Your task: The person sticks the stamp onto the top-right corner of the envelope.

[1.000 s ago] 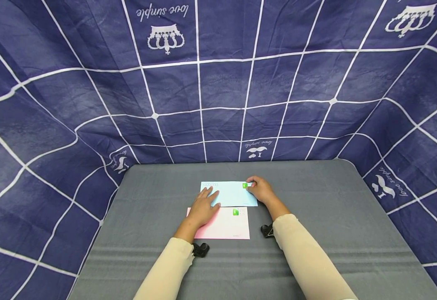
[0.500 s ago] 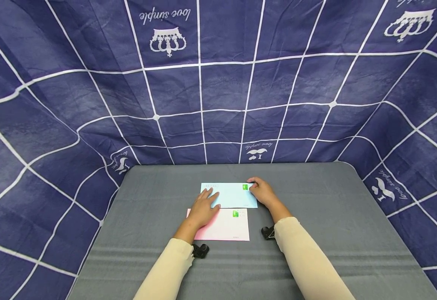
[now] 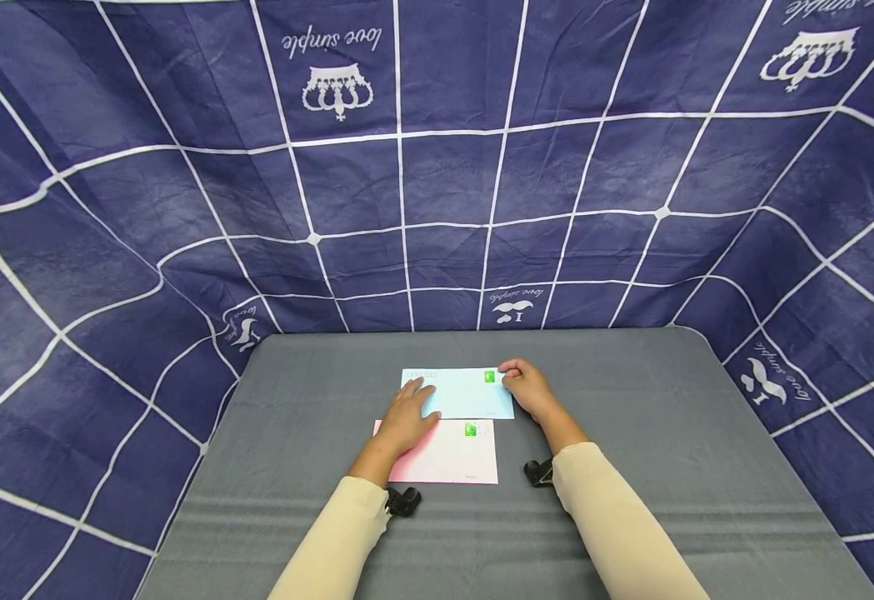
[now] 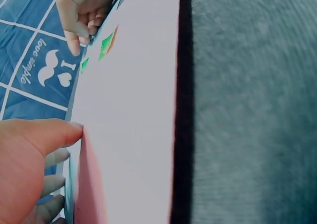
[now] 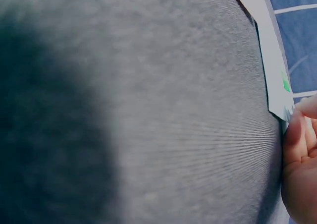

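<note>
A light blue envelope lies flat, a green stamp near its upper right corner. Directly below it lies a pink-and-white envelope, also with a green stamp at its upper right. My left hand rests with spread fingers over the left part of both; its fingertips touch the blue one. In the left wrist view the thumb sits at the pink envelope's top edge. My right hand has curled fingers, with thumb and forefinger pinching the blue envelope's upper right corner.
Both envelopes lie on a grey cloth-covered table. A dark blue curtain with white lines hangs behind and along both sides. Black wrist cameras are worn on the arms.
My right hand's fingertips have slid slightly right, from beside the blue envelope's stamp to its corner. The left hand and both envelopes stay in place; the head view has tilted slightly.
</note>
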Motion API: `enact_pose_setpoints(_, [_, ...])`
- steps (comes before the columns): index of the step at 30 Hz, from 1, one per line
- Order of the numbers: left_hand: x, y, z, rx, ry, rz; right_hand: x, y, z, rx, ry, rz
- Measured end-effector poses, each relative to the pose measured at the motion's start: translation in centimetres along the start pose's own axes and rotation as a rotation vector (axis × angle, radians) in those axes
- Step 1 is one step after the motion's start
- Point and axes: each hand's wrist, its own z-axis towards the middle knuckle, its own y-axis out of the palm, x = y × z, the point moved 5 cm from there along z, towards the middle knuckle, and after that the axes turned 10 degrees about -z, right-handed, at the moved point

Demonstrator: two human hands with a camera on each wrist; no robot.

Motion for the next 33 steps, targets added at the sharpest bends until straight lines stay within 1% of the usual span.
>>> enact_pose_setpoints(4, [0.0, -0.1, 0.4, 0.034, -0.026, -0.013, 0.5, 0.0, 0.1, 0.010, -0.004, 0.053])
enact_pose_setpoints(8, [-0.1, -0.1, 0.6, 0.059, -0.036, -0.017, 0.9, -0.3, 0.0, 0.016, -0.010, 0.120])
enact_pose_setpoints(10, [-0.2, -0.3, 0.7, 0.080, -0.027, -0.029, 0.9, -0.6, -0.2, 0.015, -0.011, 0.157])
enact_pose_setpoints(17, [-0.3, -1.5, 0.5, 0.206, 0.065, -0.105, 0.7, -1.5, -0.7, 0.010, 0.019, 0.257])
enact_pose_setpoints(21, [-0.2, -2.1, 0.2, 0.253, 0.075, -0.142, 0.4, -2.0, -1.1, 0.003, 0.015, 0.295])
enact_pose_setpoints(24, [0.0, -2.5, -0.1, 0.276, 0.084, -0.152, 0.1, -2.3, -1.4, -0.005, -0.003, 0.296])
enact_pose_setpoints(27, [0.4, -3.0, -0.4, 0.303, 0.111, -0.172, -0.3, -2.7, -1.8, -0.005, -0.018, 0.286])
enact_pose_setpoints(31, [0.9, -3.7, -0.9, 0.344, 0.131, -0.200, -1.0, -3.2, -2.5, -0.004, -0.047, 0.281])
enact_pose_setpoints(33, [1.0, -4.1, -1.2, 0.361, 0.130, -0.218, -1.4, -3.6, -2.8, 0.000, -0.065, 0.287])
